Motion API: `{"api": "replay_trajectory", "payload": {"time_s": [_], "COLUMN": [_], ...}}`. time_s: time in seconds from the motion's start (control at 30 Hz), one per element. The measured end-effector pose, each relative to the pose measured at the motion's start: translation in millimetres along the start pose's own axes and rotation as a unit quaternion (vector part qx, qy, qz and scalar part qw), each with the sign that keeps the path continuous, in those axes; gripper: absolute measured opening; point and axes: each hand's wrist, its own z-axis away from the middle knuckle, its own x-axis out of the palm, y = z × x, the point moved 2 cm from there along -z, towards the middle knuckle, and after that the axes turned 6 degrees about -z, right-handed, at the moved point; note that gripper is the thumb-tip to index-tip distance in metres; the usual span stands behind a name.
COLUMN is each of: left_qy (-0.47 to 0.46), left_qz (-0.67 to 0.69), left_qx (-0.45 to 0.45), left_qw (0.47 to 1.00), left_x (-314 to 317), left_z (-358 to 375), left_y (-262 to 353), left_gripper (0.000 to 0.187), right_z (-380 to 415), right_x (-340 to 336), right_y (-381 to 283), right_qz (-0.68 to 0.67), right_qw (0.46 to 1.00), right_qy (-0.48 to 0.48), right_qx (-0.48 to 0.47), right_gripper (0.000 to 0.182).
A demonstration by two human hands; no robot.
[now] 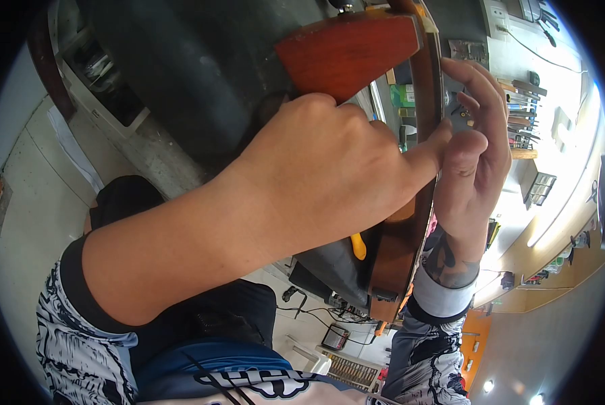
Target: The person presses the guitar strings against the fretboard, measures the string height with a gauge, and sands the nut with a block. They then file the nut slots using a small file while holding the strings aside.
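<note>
Though largely blocking the view of its own fingertips, left hand [339, 152]: back and knuckles toward camera, fingers curled under, fist-like, thumb side reaching to the edge of the wooden body. Cannot tell if gripping anything; fingertips hidden.

Right hand [489, 162]: half open, at right of same edge, fingers bent. Index tip at the edge higher up, thumb tip just beside left thumb.

Wooden body [393, 263]: brown, glossy, curved, seen nearly edge-on. Right of centre, running from top of view down between and past both hands; middle stretch partly behind left hand.

Dark fitting [385, 295]: on the brown face, near lower end.

Red block [353, 57]: wooden, tapered, above left knuckles, near upper stretch of the body. Cannot tell if touching.

Yellow piece [358, 247]: below left hand, partly hidden by it, near the body.

Dark surface [181, 74]: broad, upper left, beyond left forearm.

Green box [402, 96]: visible in gap between red block and left thumb.

Sleeves [76, 337]: black-and-white print, both arms. Tattoo [444, 260] at right wrist, just above pale cuff [444, 293].

Room: tilted sideways in view. Tool row [525, 111] right of right hand, shelf [566, 273] lower right, black cables [309, 310] below the body, pale floor [19, 155] at left.
</note>
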Motion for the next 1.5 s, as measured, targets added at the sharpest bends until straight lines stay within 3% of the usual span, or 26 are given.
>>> {"api": "replay_trajectory", "payload": {"time_s": [0.3, 0.5, 0.7, 0.87, 1.3, 1.4, 1.5], "left_qy": [-0.004, 0.003, 0.013, 0.012, 0.004, 0.023, -0.005], "left_qz": [-0.005, -0.037, -0.036, -0.034, -0.037, -0.026, -0.037], "left_qx": [0.001, 0.001, -0.002, 0.004, 0.008, -0.010, 0.007], "left_qw": [1.000, 0.999, 0.999, 0.999, 0.999, 0.999, 0.999], "left_x": [-2.7, -4.3, -4.6, -0.6, 1.0, -2.8, -0.2], "left_z": [0.1, 0.8, 0.7, 0.6, 0.9, 0.3, 0.5], "left_y": [-0.9, 0.2, 0.1, -1.3, -1.4, 0.0, -1.4], "left_gripper": [0.024, 0.055, 0.052, 0.047, 0.041, 0.030, 0.035], "right_z": [-3.4, -4.7, -5.6, -5.4, -3.8, -2.8, -2.7], "right_x": [-6.3, -15.3, -12.6, 1.2, 4.9, 4.6, 4.8], "right_y": [-4.3, 0.6, 5.5, 1.8, 2.0, 2.6, 4.4], "right_qz": [0.031, 0.061, 0.018, 0.006, 0.007, 0.005, -0.002], "right_qw": [0.999, 0.997, 0.997, 0.999, 1.000, 1.000, 1.000], "right_qy": [-0.017, 0.040, 0.067, 0.004, 0.008, 0.020, 0.005], "right_qx": [-0.002, 0.023, 0.040, 0.032, 0.019, 0.017, 0.019], "right_gripper": [0.086, 0.101, 0.105, 0.104, 0.098, 0.098, 0.097]}}
